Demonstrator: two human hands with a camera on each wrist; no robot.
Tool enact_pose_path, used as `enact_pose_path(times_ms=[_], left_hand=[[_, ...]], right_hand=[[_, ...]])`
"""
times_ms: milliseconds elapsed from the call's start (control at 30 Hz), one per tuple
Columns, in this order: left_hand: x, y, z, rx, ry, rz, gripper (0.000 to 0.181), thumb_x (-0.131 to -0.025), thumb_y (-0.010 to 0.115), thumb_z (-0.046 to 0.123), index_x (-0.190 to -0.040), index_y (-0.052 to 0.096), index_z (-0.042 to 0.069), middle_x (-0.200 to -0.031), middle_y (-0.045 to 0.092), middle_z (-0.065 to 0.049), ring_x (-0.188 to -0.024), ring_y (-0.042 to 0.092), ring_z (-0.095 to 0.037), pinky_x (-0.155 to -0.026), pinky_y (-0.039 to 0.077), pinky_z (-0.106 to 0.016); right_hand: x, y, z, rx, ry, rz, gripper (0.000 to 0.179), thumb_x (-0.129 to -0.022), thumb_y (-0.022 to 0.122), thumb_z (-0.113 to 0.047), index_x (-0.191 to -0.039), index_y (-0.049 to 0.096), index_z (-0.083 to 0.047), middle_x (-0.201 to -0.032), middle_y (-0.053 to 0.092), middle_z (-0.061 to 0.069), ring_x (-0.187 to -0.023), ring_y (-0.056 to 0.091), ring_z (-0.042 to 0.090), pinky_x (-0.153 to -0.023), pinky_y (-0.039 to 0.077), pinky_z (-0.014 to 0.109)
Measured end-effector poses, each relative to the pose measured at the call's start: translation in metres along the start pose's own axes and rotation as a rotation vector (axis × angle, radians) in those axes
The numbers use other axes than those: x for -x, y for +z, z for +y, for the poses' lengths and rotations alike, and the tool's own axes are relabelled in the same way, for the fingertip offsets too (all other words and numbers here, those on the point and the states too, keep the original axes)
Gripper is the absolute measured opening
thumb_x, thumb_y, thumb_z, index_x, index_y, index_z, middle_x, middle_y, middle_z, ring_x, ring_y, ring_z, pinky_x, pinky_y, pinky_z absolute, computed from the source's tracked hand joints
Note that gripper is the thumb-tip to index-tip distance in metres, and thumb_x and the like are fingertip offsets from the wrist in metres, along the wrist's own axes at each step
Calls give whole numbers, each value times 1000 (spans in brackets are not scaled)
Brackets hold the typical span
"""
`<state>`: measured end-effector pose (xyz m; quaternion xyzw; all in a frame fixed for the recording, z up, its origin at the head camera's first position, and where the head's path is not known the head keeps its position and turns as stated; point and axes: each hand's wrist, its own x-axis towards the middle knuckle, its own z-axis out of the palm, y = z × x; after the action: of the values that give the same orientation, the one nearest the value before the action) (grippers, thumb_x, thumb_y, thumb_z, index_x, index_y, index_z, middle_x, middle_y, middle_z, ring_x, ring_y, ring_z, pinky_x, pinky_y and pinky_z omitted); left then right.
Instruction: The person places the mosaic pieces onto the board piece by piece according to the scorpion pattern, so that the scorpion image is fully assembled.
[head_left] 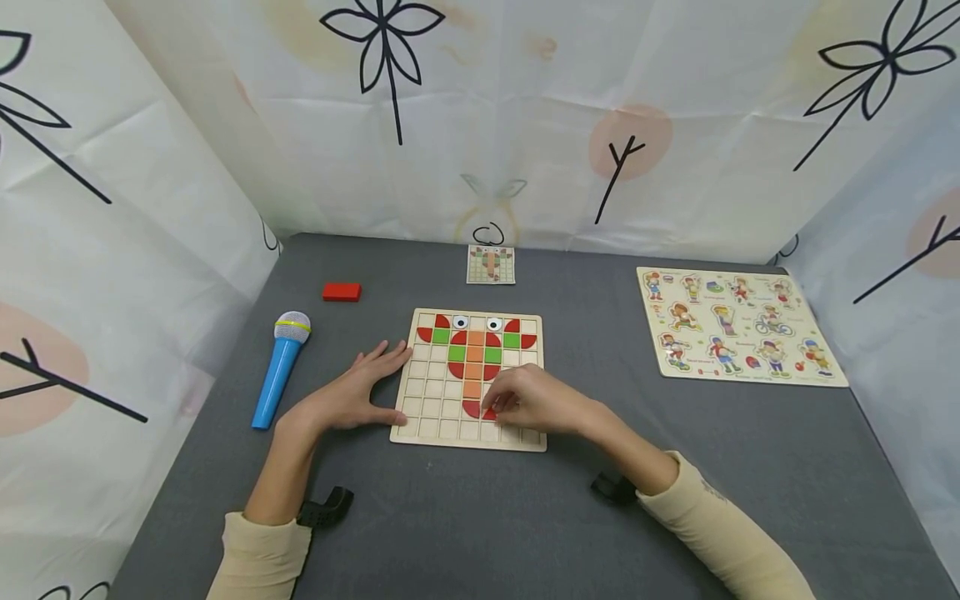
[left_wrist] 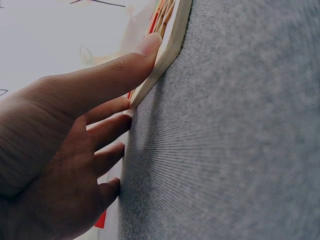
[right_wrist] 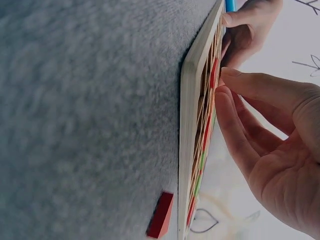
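A square wooden grid board (head_left: 423,408) lies on the table, with red, green and orange tiles and two eye tiles (head_left: 461,322) set in it. My right hand (head_left: 543,402) is over its lower part, thumb and forefinger pinching a red quarter-round tile (head_left: 490,414) down at the grid; the fingertips partly cover it. In the right wrist view the right thumb and fingers (right_wrist: 272,115) meet at the board's surface. My left hand (head_left: 348,396) rests at the board's left edge, fingers spread and thumb (left_wrist: 125,75) on the near corner.
A pattern card (head_left: 491,265) lies behind the board. To the left are a blue toy microphone (head_left: 279,367) and a red block (head_left: 341,292). A picture puzzle board (head_left: 738,329) lies at the right. Another red block (right_wrist: 161,215) shows beside the board in the right wrist view.
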<state>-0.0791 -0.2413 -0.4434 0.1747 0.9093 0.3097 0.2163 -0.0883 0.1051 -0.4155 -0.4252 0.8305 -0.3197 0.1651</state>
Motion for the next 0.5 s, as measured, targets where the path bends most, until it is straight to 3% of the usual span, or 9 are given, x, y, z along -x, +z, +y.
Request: enact_pose_path(times_ms=[200, 367, 500], left_hand=[[0, 0, 0, -3, 4, -1, 114, -85, 94, 39, -173, 27, 13, -183, 21, -15, -171, 4, -48, -135, 2, -74], [1, 0, -1, 28, 33, 8, 115, -83, 94, 43, -173, 28, 14, -182, 22, -16, -171, 4, -48, -134, 2, -76], [2, 1, -3, 42, 60, 21, 116, -82, 94, 46, -173, 30, 15, -182, 23, -17, -170, 5, -49, -132, 3, -78]], right_hand=[[15, -8, 5, -95, 53, 27, 16, -92, 80, 1, -108, 82, -2, -105, 82, 10, -89, 75, 10, -83, 67, 31], [30, -13, 13, -100, 96, 49, 16, -93, 81, -1, -109, 82, -3, -103, 82, 9, -86, 73, 4, -81, 67, 34], [44, -19, 18, -85, 113, 59, 18, -92, 83, -1, -110, 82, -3, -104, 82, 10, -87, 73, 7, -81, 67, 38]])
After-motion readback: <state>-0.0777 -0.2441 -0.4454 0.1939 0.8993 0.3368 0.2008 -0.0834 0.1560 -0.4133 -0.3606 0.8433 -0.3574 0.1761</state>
